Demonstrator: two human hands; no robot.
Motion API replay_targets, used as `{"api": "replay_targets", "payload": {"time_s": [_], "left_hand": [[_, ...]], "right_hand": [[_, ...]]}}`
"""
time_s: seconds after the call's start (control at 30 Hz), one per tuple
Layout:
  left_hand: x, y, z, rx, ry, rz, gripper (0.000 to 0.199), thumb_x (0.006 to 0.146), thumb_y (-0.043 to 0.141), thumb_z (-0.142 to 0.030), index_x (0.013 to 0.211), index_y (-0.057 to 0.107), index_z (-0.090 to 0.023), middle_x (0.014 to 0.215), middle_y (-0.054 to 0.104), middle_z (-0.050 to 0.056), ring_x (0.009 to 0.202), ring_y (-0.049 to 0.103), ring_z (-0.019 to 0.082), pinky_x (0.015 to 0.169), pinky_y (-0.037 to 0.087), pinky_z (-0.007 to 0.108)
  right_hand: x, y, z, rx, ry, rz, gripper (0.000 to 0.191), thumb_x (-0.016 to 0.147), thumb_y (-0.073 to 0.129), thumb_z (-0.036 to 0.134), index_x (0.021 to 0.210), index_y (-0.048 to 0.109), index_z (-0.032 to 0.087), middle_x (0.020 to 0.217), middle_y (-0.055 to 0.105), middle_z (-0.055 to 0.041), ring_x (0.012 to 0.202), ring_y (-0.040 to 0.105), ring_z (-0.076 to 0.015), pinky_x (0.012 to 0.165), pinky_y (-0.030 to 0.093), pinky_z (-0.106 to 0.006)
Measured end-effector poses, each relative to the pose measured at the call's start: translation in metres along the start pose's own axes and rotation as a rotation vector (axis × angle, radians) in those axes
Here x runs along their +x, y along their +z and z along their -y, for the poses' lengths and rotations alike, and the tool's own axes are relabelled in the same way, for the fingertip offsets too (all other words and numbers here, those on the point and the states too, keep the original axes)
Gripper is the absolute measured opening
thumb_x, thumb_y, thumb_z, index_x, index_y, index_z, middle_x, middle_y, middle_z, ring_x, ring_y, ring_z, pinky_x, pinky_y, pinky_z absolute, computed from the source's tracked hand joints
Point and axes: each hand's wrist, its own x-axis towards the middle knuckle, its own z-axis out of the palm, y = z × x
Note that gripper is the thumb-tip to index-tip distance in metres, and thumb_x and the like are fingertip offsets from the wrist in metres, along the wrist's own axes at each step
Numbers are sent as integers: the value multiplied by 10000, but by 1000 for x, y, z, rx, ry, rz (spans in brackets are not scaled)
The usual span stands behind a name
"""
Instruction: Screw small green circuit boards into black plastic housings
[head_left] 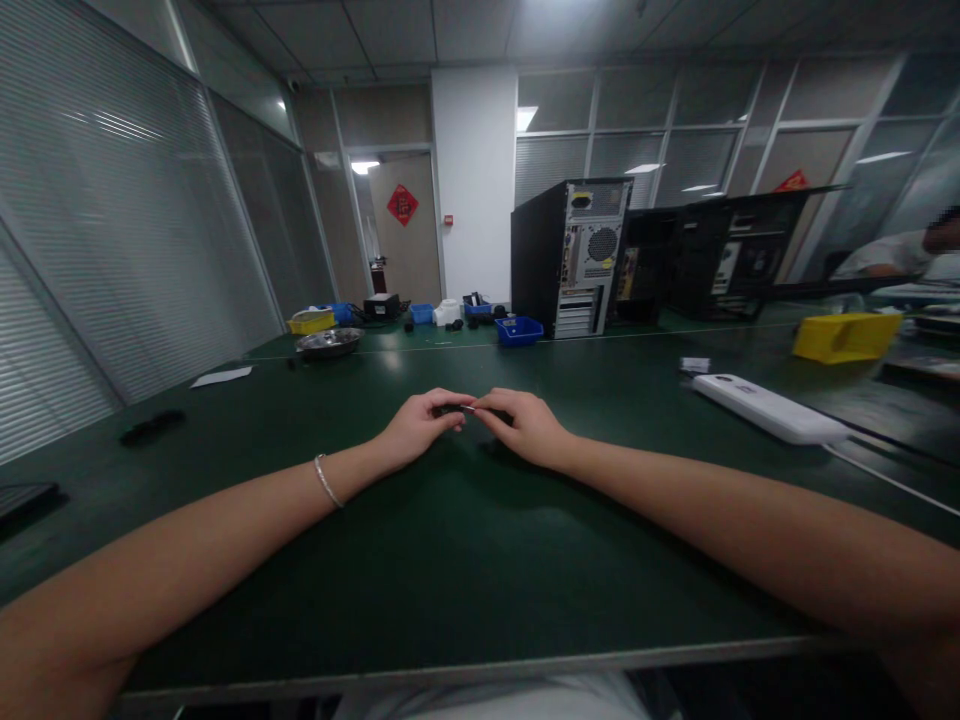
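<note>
Both my hands meet over the middle of the dark green tabletop (450,560), fingertips nearly touching. My left hand (416,428), with a bracelet (327,482) at its wrist, pinches a small dark item whose kind I cannot make out. From the other side, the thumb and forefinger of my right hand (525,425) are pressed together on a tiny thin, light-coloured piece (468,408). Whether this piece is joined to the dark item is too small to tell. The fingers hide most of both.
Computer cases (574,260) stand at the back right. A blue bin (519,331), a metal bowl (328,343) and a yellow bin (311,321) sit along the back. On the right lie a white power strip (769,408) and another yellow bin (847,337). A person (892,255) sits far right.
</note>
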Motion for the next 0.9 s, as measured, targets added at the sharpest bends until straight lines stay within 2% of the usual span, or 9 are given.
{"api": "replay_targets", "payload": {"time_s": [0.2, 0.37, 0.5, 0.7, 0.77, 0.9], "left_hand": [[2, 0, -1, -18, 3, -78, 296, 730, 680, -209, 1014, 642, -132, 969, 648, 72, 780, 599, 162, 673, 518, 287], [0, 0, -3, -53, -44, -52, 356, 709, 703, -184, 1057, 641, -142, 1006, 672, 79, 791, 628, 164, 772, 517, 328], [0, 0, -2, -108, -61, -27, 344, 743, 684, -224, 1075, 633, -147, 916, 690, 63, 768, 652, 165, 784, 522, 336], [1, -3, -3, -63, -40, -147, 274, 742, 683, -297, 969, 682, -144, 816, 691, 49, 746, 650, 176, 750, 526, 326], [1, -2, -3, -36, -31, -148, 262, 738, 687, -286, 961, 687, -148, 802, 691, 43, 744, 648, 175, 754, 523, 325], [0, -1, -1, -27, 8, -102, 308, 727, 697, -246, 1022, 669, -160, 908, 690, 56, 787, 655, 181, 788, 524, 340]], "right_hand": [[0, -1, 2, -23, 47, -3, 253, 922, 446, 315, 994, 669, 220, 892, 662, -42, 817, 601, -164, 720, 423, -259], [-1, -2, 4, -48, 50, 2, 244, 920, 449, 304, 985, 669, 220, 907, 660, -44, 827, 600, -165, 720, 417, -256], [-1, -4, 4, -68, 78, -5, 238, 916, 454, 304, 984, 667, 222, 896, 657, -43, 813, 597, -167, 700, 411, -257], [0, -4, 2, -62, 84, -25, 226, 911, 463, 294, 985, 664, 223, 900, 655, -44, 810, 590, -166, 692, 402, -255], [0, -3, 2, -67, 77, -18, 229, 913, 459, 299, 982, 664, 225, 895, 653, -41, 807, 590, -164, 690, 400, -254], [-1, -2, 2, -92, 80, -6, 235, 914, 455, 313, 974, 665, 226, 871, 647, -34, 794, 589, -161, 682, 397, -251]]}}
